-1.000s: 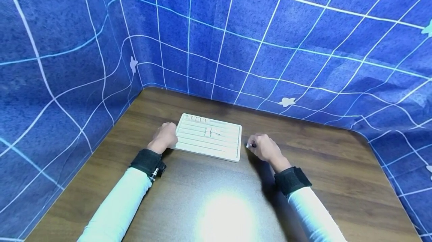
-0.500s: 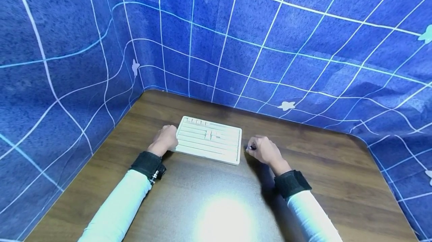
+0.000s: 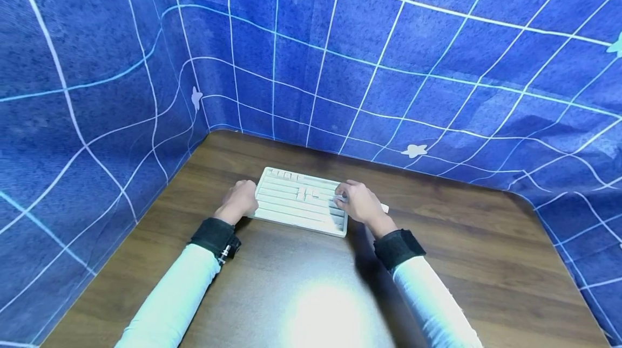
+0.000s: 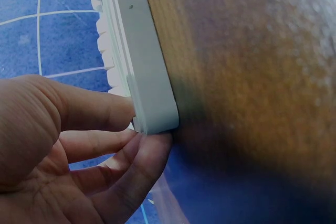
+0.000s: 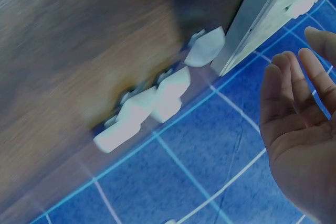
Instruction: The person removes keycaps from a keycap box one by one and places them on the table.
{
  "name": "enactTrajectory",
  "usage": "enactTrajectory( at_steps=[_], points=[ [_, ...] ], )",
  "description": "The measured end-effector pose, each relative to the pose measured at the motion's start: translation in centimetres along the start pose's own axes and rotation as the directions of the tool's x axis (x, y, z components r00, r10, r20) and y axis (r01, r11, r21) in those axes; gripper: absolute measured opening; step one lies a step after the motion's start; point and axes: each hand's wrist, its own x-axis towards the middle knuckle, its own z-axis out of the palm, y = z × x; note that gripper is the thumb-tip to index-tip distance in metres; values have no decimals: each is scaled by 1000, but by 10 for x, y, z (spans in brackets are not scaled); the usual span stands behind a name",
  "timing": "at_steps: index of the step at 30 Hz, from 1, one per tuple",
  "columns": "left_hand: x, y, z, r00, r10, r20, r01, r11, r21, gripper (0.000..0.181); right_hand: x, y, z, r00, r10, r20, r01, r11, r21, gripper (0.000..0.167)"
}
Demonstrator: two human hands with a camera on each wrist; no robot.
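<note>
A white ridged board (image 3: 291, 213) lies on the table, with several small white pieces (image 3: 286, 175) along its far left row and a few near its middle. In the left wrist view, my left hand (image 4: 89, 145) pinches a corner of the board (image 4: 149, 66) between thumb and fingers. My right hand (image 3: 359, 202) is over the board's right edge, with thumb and fingers bent. The right wrist view has that hand (image 5: 302, 124) with a gap between thumb and fingertips, and no held piece shows there.
Several loose white pieces (image 5: 136, 106) with dark undersides lie on the wooden table (image 5: 68, 51) beside the board's right end; in the head view one (image 3: 385, 208) shows next to the right hand. Blue patterned cloth (image 3: 301, 67) stands behind the table and at its left.
My right hand has moved left from the table onto the board's right side, uncovering a white piece behind it. The left hand has stayed at the board's left end.
</note>
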Motion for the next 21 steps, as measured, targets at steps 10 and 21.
enactTrajectory(
  at_steps=[10, 21],
  points=[
    [-1, 2, -2, 1000, -2, 12, 2, 1000, 5, 17, 20, -12, 15, 1000, -10, 12, 10, 999, 48, 13],
    [1, 3, -1, 1000, -11, 3, 11, 1000, 12, 15, 37, -23, 24, 995, 71, 76, -72, 997, 16, 11]
  ],
)
